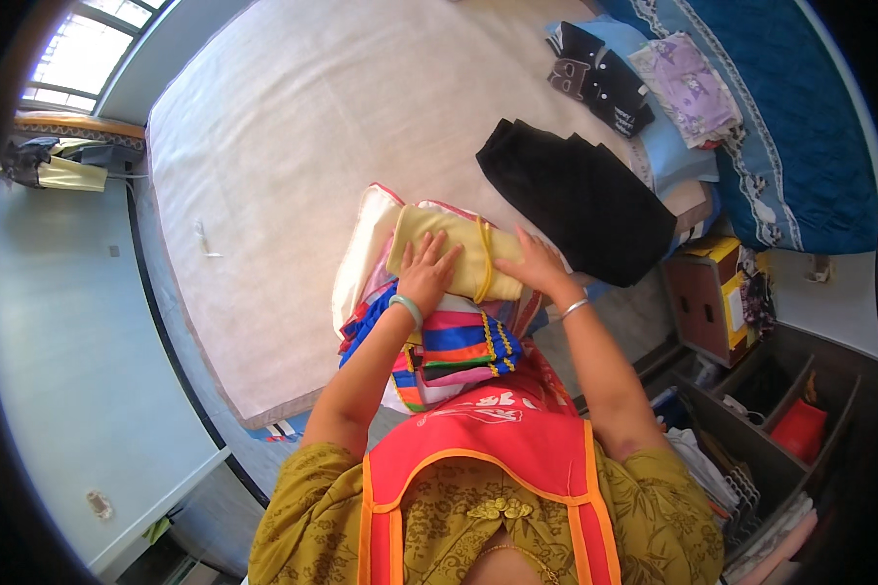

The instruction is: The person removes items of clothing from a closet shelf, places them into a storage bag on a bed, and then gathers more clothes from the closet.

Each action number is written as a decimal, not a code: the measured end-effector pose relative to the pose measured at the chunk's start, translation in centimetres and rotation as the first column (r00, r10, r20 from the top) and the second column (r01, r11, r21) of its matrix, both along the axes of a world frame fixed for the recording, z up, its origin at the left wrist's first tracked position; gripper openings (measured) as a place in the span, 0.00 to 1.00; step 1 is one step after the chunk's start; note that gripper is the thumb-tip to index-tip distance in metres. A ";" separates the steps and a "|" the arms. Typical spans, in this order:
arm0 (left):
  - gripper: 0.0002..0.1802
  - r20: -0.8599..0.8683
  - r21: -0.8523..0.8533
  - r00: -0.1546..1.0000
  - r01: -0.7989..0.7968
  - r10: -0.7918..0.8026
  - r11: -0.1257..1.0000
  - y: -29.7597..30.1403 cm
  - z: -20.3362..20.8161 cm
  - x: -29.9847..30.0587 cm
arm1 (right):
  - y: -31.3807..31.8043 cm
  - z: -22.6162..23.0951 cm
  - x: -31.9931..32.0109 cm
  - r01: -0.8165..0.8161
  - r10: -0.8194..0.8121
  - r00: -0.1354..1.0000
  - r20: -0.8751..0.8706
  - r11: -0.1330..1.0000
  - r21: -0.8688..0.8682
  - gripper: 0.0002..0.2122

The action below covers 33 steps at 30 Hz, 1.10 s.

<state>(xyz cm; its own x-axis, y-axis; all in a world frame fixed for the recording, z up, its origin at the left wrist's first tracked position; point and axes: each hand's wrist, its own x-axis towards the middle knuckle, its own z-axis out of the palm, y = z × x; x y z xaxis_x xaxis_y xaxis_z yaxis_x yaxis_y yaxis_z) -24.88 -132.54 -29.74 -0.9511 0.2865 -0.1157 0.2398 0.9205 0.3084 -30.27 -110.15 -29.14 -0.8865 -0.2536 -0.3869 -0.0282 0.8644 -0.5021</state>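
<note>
A folded pale-yellow cloth with a bright yellow cord across it lies on a pile near the bed's front edge. My left hand rests flat on its left part, fingers spread. At its right end, my right hand lies with thumb and fingers apart, touching the cloth. Beneath is a white folded textile with pinkish-red edging. A multicoloured striped garment with yellow trim bunches up between the pile and my red apron.
Folded black trousers lie right of the pile on the bed. Farther right are a black printed garment, a purple-patterned folded cloth and a blue quilt. An open compartmented drawer and a brown box stand at right.
</note>
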 end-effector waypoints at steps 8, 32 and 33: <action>0.23 0.022 0.036 1.000 -0.007 0.006 0.999 -0.1 -0.1 -0.3 | -3.1 -1.1 -1.9 -0.245 0.244 0.968 -0.057 0.969 -0.007 0.19; 0.39 0.120 -0.076 0.992 -0.037 0.046 0.996 3.0 1.2 -0.7 | 1.0 -6.7 7.6 0.268 -0.285 0.933 -0.222 0.958 -0.106 0.09; 0.39 0.118 -0.085 0.992 -0.034 0.044 0.996 3.0 1.1 -0.8 | 0.6 -6.9 7.3 0.293 -0.295 0.933 -0.205 0.955 -0.043 0.11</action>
